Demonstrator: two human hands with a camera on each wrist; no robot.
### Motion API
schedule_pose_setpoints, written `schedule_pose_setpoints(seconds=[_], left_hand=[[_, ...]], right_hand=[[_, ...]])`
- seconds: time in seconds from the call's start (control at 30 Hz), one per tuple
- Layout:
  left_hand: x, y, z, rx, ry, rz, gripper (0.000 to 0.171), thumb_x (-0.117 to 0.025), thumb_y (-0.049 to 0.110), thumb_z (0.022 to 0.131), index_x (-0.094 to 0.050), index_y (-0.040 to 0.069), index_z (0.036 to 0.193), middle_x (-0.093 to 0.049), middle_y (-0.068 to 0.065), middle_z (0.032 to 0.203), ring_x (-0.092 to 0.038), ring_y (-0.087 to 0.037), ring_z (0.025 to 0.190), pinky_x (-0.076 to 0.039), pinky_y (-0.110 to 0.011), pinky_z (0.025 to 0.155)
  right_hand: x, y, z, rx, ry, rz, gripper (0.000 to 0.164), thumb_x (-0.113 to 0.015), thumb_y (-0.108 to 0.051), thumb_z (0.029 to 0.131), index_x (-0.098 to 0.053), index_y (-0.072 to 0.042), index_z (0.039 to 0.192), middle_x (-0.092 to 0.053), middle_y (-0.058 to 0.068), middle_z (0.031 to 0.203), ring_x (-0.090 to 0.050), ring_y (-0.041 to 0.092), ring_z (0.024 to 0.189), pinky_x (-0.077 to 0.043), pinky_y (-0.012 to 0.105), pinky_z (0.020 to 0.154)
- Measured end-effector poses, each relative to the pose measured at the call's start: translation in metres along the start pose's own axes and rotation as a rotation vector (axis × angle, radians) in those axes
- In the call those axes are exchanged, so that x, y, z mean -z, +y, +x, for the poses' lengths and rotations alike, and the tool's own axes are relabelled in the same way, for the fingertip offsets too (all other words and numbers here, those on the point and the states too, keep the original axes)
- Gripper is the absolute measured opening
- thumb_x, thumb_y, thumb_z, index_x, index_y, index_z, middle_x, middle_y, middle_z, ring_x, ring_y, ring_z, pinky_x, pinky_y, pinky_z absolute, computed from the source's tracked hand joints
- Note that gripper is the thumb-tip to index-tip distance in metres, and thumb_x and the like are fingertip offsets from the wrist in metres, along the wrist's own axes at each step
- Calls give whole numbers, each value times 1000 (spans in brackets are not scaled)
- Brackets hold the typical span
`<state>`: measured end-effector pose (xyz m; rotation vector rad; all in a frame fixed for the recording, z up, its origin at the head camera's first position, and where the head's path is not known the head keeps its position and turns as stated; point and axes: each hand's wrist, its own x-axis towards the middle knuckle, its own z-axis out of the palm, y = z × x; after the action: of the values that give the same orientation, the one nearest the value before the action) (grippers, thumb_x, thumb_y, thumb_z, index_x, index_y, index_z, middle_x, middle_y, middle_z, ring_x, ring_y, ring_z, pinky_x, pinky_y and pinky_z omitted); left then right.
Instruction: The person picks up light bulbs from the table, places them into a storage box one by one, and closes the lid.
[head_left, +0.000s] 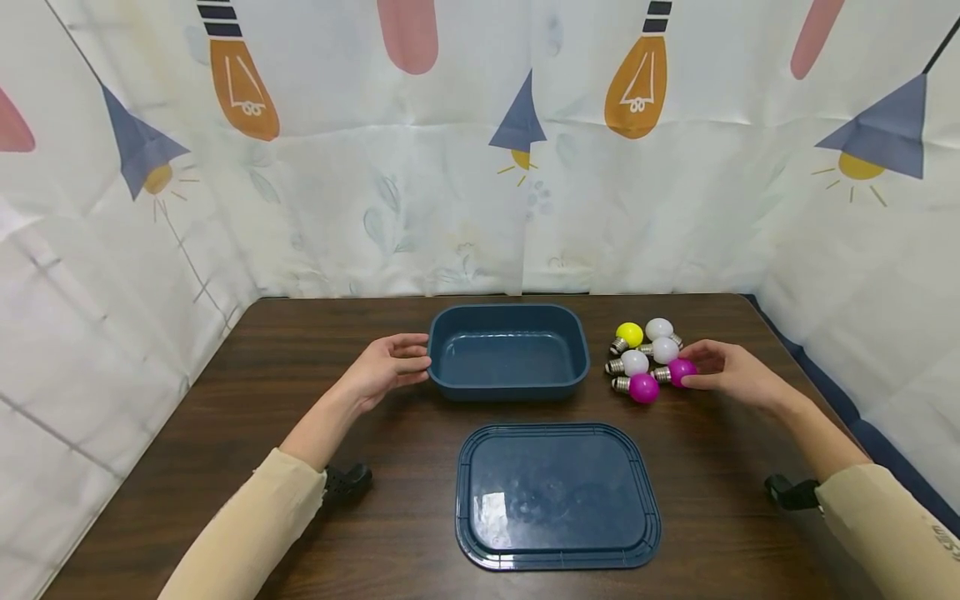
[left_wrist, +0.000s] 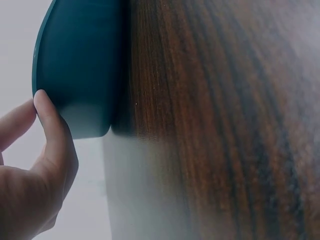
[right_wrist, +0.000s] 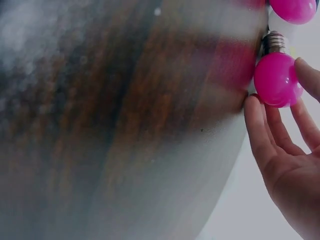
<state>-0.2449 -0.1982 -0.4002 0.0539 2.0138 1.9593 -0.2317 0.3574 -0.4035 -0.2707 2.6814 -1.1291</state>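
Observation:
A dark blue rectangular container [head_left: 510,393] stands upright near the far edge of the table. My left hand [head_left: 386,367] touches its left end with extended fingers. In the left wrist view, fingertips [left_wrist: 42,97] meet the container's wall [left_wrist: 80,65] near the rim. Over on the right, my right hand [head_left: 731,375] pinches a purple light bulb [head_left: 681,372] between thumb and fingers. This bulb [right_wrist: 276,80] has its metal screw base pointing away from the palm. Beside it lie another purple bulb [head_left: 643,388], a yellow bulb [head_left: 630,334] and several white bulbs [head_left: 634,362].
A flat dark blue lid [head_left: 558,496] lies on the brown wooden table [head_left: 405,517] in front of the container. Behind the table hangs a white curtain [head_left: 465,217] printed with lamps and bulbs. Dark blue fabric [head_left: 828,387] runs along the table's right edge.

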Motion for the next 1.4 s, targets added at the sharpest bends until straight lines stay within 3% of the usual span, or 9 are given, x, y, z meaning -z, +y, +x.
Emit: schedule_pose_setpoints(seconds=[0.2, 0.67, 0.9, 1.0, 1.2, 1.4], left_hand=[[1, -1, 1, 5, -15, -15, 54, -59, -1, 103, -38, -6, 153, -51, -22, 129, -67, -16, 96, -58, -31, 90], [0, -2, 1, 12, -25, -65, 53, -59, -2, 102, -39, -9, 151, -57, -16, 120, -68, -15, 93, -59, -30, 88], [0, -2, 2, 12, -33, -62, 54, -60, -2, 102, -37, -11, 151, -56, -15, 121, -67, -14, 94, -59, -30, 89], [0, -3, 3, 12, -36, -60, 54, -60, -1, 102, -37, -10, 151, -57, -14, 121, -67, -14, 94, -58, -30, 89], [-2, -2, 3, 8, -37, -61, 52, -59, -2, 103, -39, -9, 151, -58, -13, 118, -67, -14, 94, -59, -30, 89], [-2, -1, 2, 6, -36, -64, 52, -59, -1, 103, -39, -8, 151, -58, -13, 119, -67, -14, 94, -59, -30, 89]], right_hand=[[1, -1, -1, 4, -3, 2, 53, -75, -29, 96, -56, 1, 136, -58, 25, 132, -59, 40, 115, -55, 44, 91], [0, 4, -1, 15, -14, -15, 53, -74, -29, 97, -56, 0, 136, -59, 22, 132, -58, 41, 118, -52, 58, 97], [2, 4, -3, 24, -16, -25, 52, -73, -29, 97, -56, 0, 136, -59, 22, 133, -57, 43, 120, -52, 58, 98], [4, 3, -4, 25, -17, -29, 51, -73, -29, 98, -56, 0, 137, -59, 22, 133, -58, 43, 120, -53, 54, 96], [8, -2, -7, 35, -15, -33, 51, -74, -28, 97, -57, 0, 136, -60, 21, 132, -59, 40, 118, -54, 35, 89], [13, -6, -7, 38, -13, -43, 50, -73, -30, 98, -57, -1, 135, -59, 22, 132, -59, 40, 117, -55, 35, 87]])
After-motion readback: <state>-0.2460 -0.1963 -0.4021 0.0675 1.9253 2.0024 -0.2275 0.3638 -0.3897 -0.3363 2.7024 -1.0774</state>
